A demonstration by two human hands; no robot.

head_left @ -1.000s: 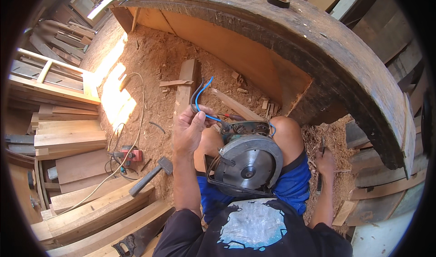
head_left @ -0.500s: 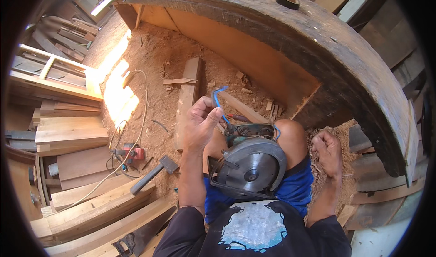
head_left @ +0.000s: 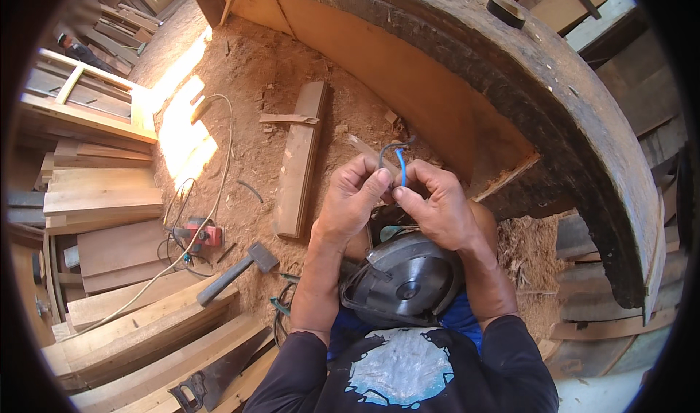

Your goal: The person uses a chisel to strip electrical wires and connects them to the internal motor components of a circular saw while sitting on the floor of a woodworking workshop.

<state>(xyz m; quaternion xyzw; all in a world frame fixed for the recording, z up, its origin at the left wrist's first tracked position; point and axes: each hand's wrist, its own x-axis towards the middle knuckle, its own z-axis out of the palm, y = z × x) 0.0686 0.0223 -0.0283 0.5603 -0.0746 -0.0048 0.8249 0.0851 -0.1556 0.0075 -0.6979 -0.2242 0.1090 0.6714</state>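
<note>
A circular saw (head_left: 430, 285) rests across my lap, its round blade facing up. Above it, my left hand (head_left: 357, 198) pinches a dark wire (head_left: 386, 149) whose thin end curves up and to the right. My right hand (head_left: 437, 203) comes in close beside it, thumb and forefinger closed on a short blue wire (head_left: 402, 166). The fingertips of both hands nearly meet. Whether the two wires touch behind the fingers I cannot tell. Part of the saw's body is hidden under my hands.
A hammer (head_left: 237, 274) lies on boards (head_left: 153, 333) at the left, near a red power tool (head_left: 204, 234) with a pale cord. A handsaw (head_left: 193, 395) sits lower left. A large curved wooden piece (head_left: 467, 56) arches ahead and right. A plank (head_left: 300, 165) lies on sawdust.
My right hand has come from beside my right knee up to my left hand and now grips the blue wire. My left hand has moved slightly right. A person now shows far left.
</note>
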